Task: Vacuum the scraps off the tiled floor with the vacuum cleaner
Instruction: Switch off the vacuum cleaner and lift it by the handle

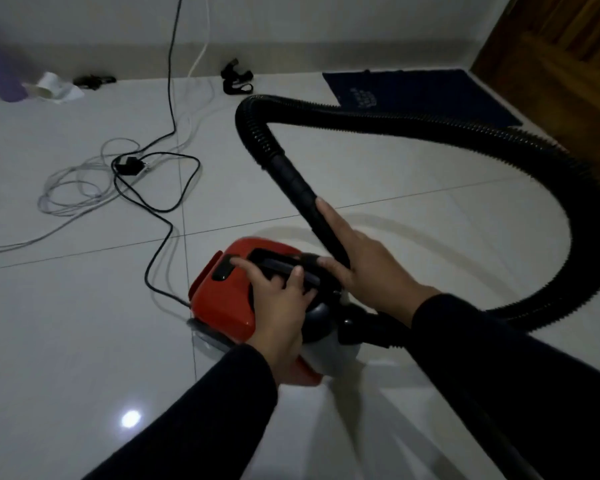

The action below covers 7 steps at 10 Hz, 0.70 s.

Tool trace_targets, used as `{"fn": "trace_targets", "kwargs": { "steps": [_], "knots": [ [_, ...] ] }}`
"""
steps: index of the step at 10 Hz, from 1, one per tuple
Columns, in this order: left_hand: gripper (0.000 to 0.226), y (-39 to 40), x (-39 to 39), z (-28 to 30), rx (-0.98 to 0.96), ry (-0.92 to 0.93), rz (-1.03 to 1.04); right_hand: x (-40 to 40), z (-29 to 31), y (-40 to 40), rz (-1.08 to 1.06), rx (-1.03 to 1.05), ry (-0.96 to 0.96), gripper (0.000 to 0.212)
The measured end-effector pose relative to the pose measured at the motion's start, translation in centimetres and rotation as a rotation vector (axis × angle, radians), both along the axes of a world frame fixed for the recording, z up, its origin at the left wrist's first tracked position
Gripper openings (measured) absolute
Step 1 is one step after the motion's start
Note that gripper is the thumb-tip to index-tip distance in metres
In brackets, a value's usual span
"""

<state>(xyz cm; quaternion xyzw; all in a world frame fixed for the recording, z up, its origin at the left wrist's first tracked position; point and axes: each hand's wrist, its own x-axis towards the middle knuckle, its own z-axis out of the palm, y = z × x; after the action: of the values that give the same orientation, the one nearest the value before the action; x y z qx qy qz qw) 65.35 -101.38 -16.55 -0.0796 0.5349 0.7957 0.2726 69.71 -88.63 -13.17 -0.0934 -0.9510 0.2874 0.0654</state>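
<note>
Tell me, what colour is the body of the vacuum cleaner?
Red, with a black handle on top; the vacuum cleaner shows in the head view.

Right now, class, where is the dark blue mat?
In the head view, the dark blue mat lies flat on the tiled floor at upper right, beside the wooden door, behind the black hose.

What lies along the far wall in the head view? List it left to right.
Purple object → white crumpled paper → small dark item → black strap → dark blue mat → wooden door.
</note>
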Motion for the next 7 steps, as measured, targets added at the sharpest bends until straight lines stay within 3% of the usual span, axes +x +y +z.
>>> {"fn": "trace_targets", "kwargs": {
  "steps": [2,3,4,7],
  "knots": [
    [0.088,-0.2,1.8,6.5,-0.23,-0.282,0.089,1.8,7.1,0.1,0.036,-0.151,-0.082,0.084],
    [0.075,1.3,1.9,11.3,-0.239,-0.367,0.139,1.8,12.8,1.5,0.079,-0.215,-0.082,0.086],
    [0.055,3.8,1.7,18.3,-0.378,-0.399,0.142,0.1,18.7,3.8,0.111,-0.257,-0.097,0.085],
    [0.05,11.8,-7.4,28.7,-0.294,-0.393,0.227,-12.1,31.9,12.4,0.29,-0.198,-0.174,0.081]
  ]
}}
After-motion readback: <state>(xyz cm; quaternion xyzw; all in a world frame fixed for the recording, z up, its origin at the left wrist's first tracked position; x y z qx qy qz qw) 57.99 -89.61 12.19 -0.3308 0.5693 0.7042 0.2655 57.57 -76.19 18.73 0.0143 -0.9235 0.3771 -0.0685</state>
